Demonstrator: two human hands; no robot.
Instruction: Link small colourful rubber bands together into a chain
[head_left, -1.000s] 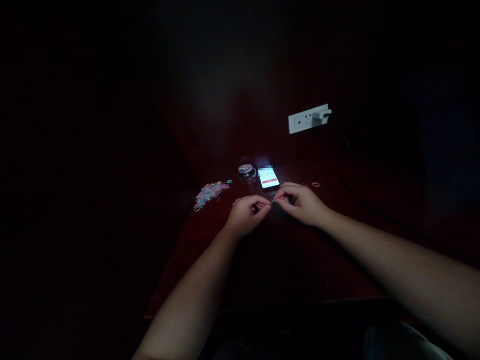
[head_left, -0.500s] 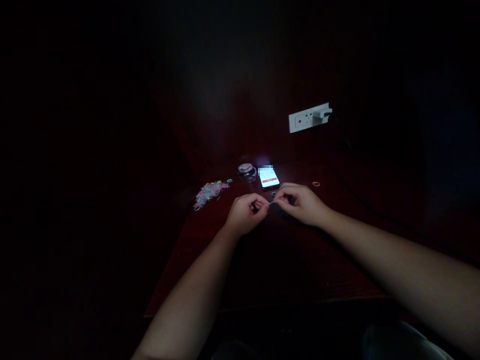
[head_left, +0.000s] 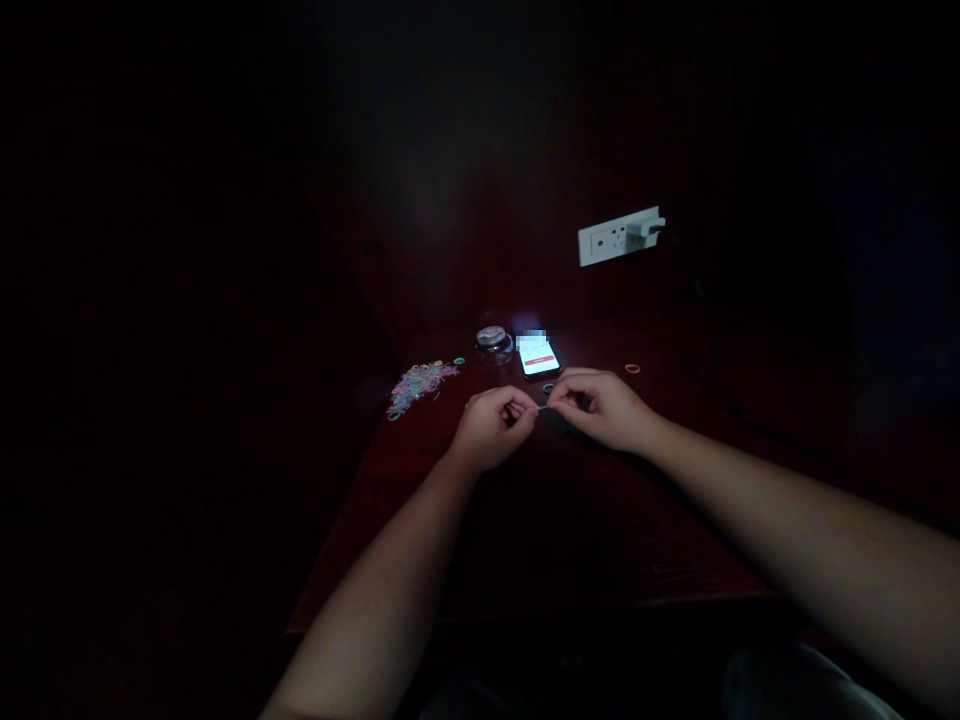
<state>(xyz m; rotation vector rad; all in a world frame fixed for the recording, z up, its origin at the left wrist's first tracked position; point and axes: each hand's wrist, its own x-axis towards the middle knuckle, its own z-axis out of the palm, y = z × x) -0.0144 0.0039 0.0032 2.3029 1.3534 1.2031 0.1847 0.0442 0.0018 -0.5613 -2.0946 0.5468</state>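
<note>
My left hand and my right hand meet above the dark red table, fingertips a short gap apart. A thin pale greenish band spans that gap, pinched at both ends between thumb and fingers. Left of my left hand lies a heap of small coloured bands, with a green band at its upper right. One bluish band rests just beyond my right hand's fingertips. An orange band lies alone behind my right wrist.
A lit phone lies beyond my hands, beside a clear round jar with a lid. A white wall socket holds a plug. Dark cable runs across the table's right side. The table's front edge shows below my forearms.
</note>
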